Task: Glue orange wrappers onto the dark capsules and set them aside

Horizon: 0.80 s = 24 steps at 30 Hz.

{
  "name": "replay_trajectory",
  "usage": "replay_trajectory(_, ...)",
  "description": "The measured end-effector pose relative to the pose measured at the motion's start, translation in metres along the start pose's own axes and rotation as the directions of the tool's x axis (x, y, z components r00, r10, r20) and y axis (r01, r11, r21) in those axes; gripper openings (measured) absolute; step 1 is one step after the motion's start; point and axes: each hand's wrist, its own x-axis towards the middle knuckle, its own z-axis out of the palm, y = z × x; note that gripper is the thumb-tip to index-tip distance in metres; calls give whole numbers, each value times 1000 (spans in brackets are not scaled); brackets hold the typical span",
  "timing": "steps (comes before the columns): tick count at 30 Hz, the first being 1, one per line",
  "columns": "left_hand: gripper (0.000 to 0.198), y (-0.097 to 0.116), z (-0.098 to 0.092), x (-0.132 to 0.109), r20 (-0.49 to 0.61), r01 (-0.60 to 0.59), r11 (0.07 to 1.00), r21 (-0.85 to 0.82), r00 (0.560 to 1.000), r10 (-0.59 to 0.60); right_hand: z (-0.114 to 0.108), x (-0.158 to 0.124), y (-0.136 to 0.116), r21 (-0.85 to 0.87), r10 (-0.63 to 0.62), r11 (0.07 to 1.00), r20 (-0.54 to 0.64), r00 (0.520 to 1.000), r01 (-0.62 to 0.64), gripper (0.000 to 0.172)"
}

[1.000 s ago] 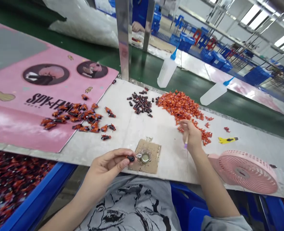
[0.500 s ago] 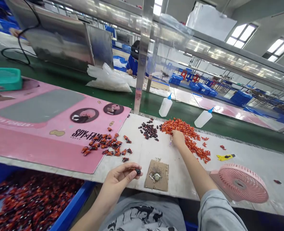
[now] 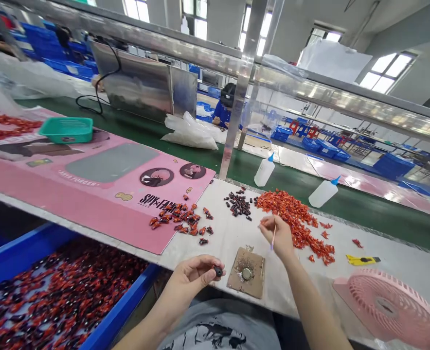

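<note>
My left hand (image 3: 193, 277) pinches a small dark part (image 3: 218, 271) between thumb and fingertips, over the table's front edge. In my right hand (image 3: 282, 239) is a thin stick (image 3: 274, 236) with a purplish end, its kind too small to tell. A bit of red shows at that hand's fingertips, perhaps a small piece. Beside the right hand spreads a pile of orange-red pieces (image 3: 291, 206). Behind and left lies a group of small black parts (image 3: 238, 204). Between the hands is a cardboard square (image 3: 255, 287) bearing a small round metal cap (image 3: 246, 273).
Joined red-and-black pieces (image 3: 193, 219) lie on the pink printed mat (image 3: 127, 223). A blue bin (image 3: 109, 311) of similar pieces stands lower left. Two white bottles (image 3: 264, 172), a yellow cutter (image 3: 363, 260) and a pink fan (image 3: 390, 306) are around the right side. Another person sits across.
My right hand has drawn back from the red pile toward me, the stick still in it. My left hand keeps hold of the dark part. The view has turned left.
</note>
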Motion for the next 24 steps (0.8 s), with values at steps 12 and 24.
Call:
replay_trajectory(12, 32, -33, 125, 80, 438, 327, 942, 78, 837, -327, -70, -70, 13, 297, -82, 939, -289, 954, 171, 6)
replay_trajectory(24, 40, -51, 140, 82, 391, 387, 919, 70, 837, -382, -83, -85, 27, 67, -223, 966, -277, 935, 250, 8)
